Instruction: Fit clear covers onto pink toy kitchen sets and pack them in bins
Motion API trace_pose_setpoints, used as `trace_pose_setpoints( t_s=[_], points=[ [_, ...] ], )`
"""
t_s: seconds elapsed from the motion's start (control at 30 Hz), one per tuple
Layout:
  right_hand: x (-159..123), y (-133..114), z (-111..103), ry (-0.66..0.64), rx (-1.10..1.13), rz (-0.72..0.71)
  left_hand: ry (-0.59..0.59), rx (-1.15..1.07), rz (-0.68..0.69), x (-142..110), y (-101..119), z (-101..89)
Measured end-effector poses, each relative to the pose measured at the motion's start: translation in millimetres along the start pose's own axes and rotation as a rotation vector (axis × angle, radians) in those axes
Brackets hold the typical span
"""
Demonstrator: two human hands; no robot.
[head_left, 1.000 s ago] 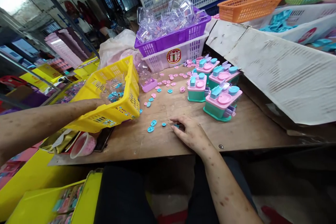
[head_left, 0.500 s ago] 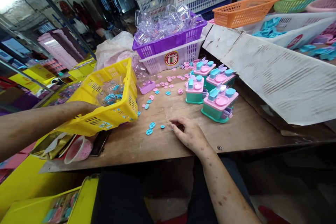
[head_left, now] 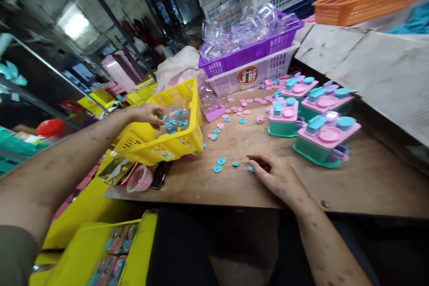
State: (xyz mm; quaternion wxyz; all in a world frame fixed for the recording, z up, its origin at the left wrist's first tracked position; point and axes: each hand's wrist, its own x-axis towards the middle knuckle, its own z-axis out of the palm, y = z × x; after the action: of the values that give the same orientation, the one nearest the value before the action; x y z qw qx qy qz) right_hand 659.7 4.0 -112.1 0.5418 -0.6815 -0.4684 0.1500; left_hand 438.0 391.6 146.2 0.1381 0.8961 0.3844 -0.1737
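Note:
My left hand [head_left: 151, 116] is over the yellow basket [head_left: 157, 156], its fingers bent and pinched together. A small blue piece [head_left: 165, 118] shows at its fingertips. Inside the basket lie many small blue pieces [head_left: 177, 125] and clear plastic. My right hand [head_left: 279, 174] rests on the wooden table, loosely curled, with a gap between thumb and index finger. Against its thumb lies a blue disc [head_left: 251, 169], partly covered. Left of it are another blue disc [head_left: 235, 164] and two blue cross-marked discs [head_left: 219, 164]. What sits under the right palm is hidden.
Several green-and-pink toy kitchen units [head_left: 326, 138] stand at the right. Pink discs [head_left: 241, 109] are scattered behind. A purple basket [head_left: 254, 51] of clear plastic parts rests on a white one [head_left: 261, 71]. A pink cup [head_left: 140, 178] and phone [head_left: 161, 175] lie by the front edge.
My left hand has come up from inside the yellow basket, and a small blue piece shows at its fingertips. The view has turned left. My right hand remains by the blue discs.

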Motion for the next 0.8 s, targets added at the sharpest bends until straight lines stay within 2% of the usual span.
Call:
trace_pose_setpoints(
  t_s=[0.1,0.23,0.33,0.43,0.53,0.6,0.73,0.8],
  points=[
    [0.2,0.6,-2.0,-0.023,-0.023,-0.011,-0.099,0.107,-0.087,0.5,-3.7,-1.0],
    [-3.2,0.2,-7.3,-0.025,-0.043,-0.028,-0.123,0.230,-0.137,6.4,-10.3,9.9],
    [-4.5,4.0,-9.9,-0.012,-0.053,-0.004,-0.049,0.298,-0.111,17.5,-16.5,11.4],
    [-3.9,10.7,-11.0,-0.013,-0.081,0.005,0.046,0.324,-0.069,33.3,-23.0,4.1],
    [-2.8,17.2,-11.4,-0.037,-0.128,0.000,0.075,0.312,-0.017,49.9,-27.3,-4.1],
    [-2.2,20.1,-11.6,-0.049,-0.164,0.001,0.025,0.294,0.021,59.0,-28.9,-5.3],
    [-1.6,21.7,-12.9,-0.047,-0.206,0.013,-0.212,0.266,0.016,69.8,-32.2,-0.8],
    [-1.9,21.8,-13.8,-0.063,-0.205,0.010,-0.239,0.270,-0.003,74.4,-35.0,-2.0]
  ],
)
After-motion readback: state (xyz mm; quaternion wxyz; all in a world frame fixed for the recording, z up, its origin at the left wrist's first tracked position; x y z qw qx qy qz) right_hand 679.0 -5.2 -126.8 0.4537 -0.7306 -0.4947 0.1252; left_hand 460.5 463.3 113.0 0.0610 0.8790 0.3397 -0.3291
